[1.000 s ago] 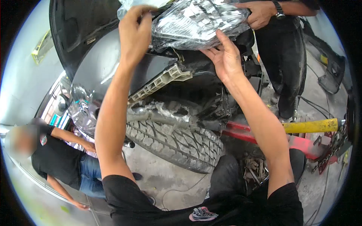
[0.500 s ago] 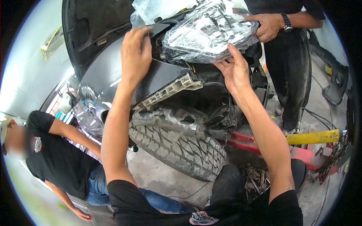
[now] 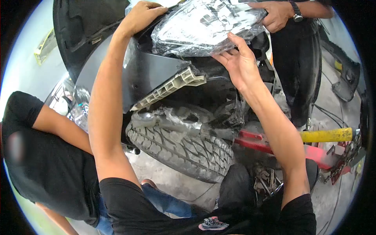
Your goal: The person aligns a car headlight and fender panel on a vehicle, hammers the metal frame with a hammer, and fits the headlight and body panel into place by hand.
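Note:
A headlight (image 3: 196,29) wrapped in clear plastic film is held at the front corner of the car. My right hand (image 3: 241,60) supports its lower edge, thumb on the front and fingers underneath. Over the top of the grey fender (image 3: 150,72), my left hand (image 3: 141,17) reaches toward the headlight's left end with fingers stretched out. Whether those fingertips touch the headlight or the body edge I cannot tell. A co-worker's hand (image 3: 274,15) with a wristwatch grips the headlight's right end.
Below the fender lie a pale ribbed plastic bracket (image 3: 172,86) and a muddy tire (image 3: 180,152). A red jack (image 3: 254,141) with a yellow handle (image 3: 327,135) extends right. The raised hood (image 3: 84,35) stands at upper left. Another person (image 3: 55,156) stands close at left.
My left hand has moved up and its fingers have straightened toward the headlight. The headlight has shifted slightly left and up in view, my right hand with it. The person at left appears closer.

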The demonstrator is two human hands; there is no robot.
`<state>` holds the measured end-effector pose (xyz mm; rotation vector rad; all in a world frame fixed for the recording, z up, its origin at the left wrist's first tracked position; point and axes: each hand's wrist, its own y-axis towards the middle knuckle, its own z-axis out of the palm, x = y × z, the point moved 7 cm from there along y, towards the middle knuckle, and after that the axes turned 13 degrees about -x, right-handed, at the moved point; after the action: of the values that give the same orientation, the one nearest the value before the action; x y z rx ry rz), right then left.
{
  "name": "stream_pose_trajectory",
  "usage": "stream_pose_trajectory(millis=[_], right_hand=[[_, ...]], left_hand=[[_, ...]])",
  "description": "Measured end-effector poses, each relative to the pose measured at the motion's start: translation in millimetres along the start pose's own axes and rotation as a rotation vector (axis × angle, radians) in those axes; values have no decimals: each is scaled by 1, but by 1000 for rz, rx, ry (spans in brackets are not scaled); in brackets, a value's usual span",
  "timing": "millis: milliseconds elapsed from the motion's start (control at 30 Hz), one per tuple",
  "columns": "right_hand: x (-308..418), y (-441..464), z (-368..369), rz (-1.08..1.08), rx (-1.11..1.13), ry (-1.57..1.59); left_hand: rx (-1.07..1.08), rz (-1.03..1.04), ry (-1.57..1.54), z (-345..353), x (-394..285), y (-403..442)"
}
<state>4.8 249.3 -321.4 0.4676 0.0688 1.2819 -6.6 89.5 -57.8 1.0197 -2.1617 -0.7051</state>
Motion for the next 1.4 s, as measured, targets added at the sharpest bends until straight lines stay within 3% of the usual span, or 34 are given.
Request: stream_pose_trajectory(millis=[67, 133, 267, 333, 600, 667, 767, 833, 933, 967, 1200, 1333, 1400], right_hand=[[0, 0, 0, 8, 11, 18], [-1, 2, -2, 46, 31, 9], [-1, 4, -2, 103, 77, -4], [0, 1, 2, 97, 186, -69], [-4, -1, -14, 170, 118, -217], [-10, -9, -17, 398, 59, -235], [-11, -8, -29, 438, 45, -271], [-14, -6, -36, 484, 87, -354], [-3, -1, -40, 336, 148, -464], [1, -7, -39, 224, 49, -474], [3, -4, -54, 180, -28, -588], [22, -11, -54, 12, -62, -857], [36, -2, -79, -35, -202, -828]], left_hand=[[53, -159, 91, -10, -25, -7], [114, -51, 79, -7, -30, -2], [118, -75, 79, -7, -25, -2], [137, 130, 134, 1, -23, 4], [79, -3, 131, 0, -22, 1], [47, 43, 132, 2, -22, 1], [4, -129, 52, -3, -39, -11], [8, -119, 31, -5, -44, -14], [-41, -159, 30, -4, -22, -5], [-35, -112, 67, -4, -21, -3], [-20, -64, 67, -5, -20, -2], [-28, -119, 48, -5, -22, -3], [-48, -59, 46, -6, -25, -2]])
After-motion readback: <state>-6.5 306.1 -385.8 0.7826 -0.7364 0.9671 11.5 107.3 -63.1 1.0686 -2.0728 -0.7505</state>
